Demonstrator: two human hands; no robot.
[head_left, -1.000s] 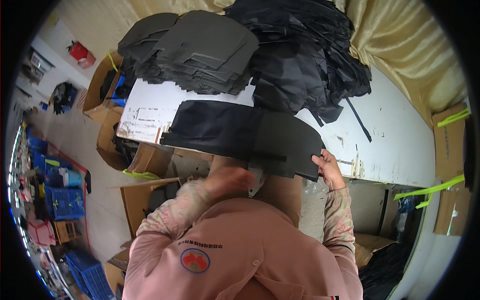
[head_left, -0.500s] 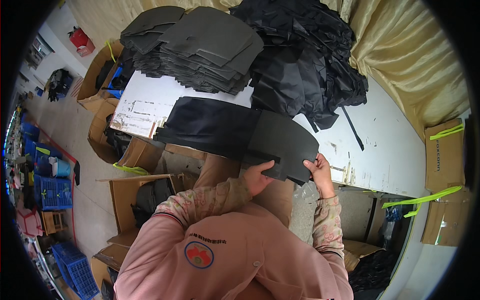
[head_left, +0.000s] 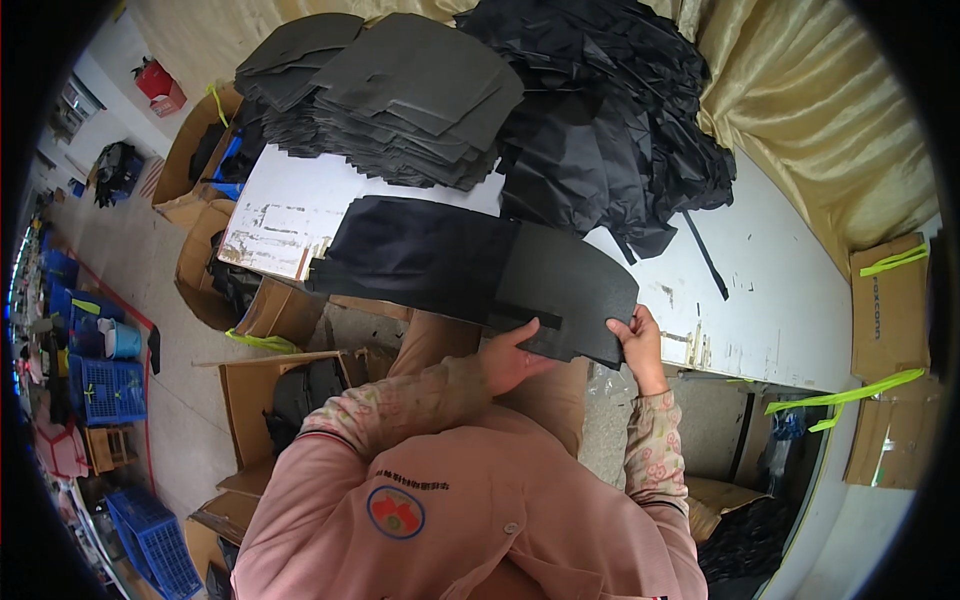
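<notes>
A dark grey, foam-like sheet [head_left: 575, 275] with a curved right end lies over the table's front edge. Its left part meets or overlaps a black fabric piece [head_left: 420, 250]; how the two are joined cannot be made out. At the sheet's lower edge, my left hand [head_left: 510, 360] has its thumb on top beside a short black strip [head_left: 527, 317] and its fingers underneath. My right hand [head_left: 642, 345] pinches the lower right corner, thumb on top, with the other fingers partly hidden.
Tall stacks of grey sheets [head_left: 415, 85] stand at the back of the white table [head_left: 270, 225]. Beside them rises a heap of black fabric [head_left: 600, 130]. Open cardboard boxes [head_left: 245, 400] sit to the left, and a carton [head_left: 888, 310] stands at the right.
My left hand has shifted slightly left along the lower edge, its fingers now straighter beneath it. The sheet's lower edge looks smoother. My right hand stays at the corner.
</notes>
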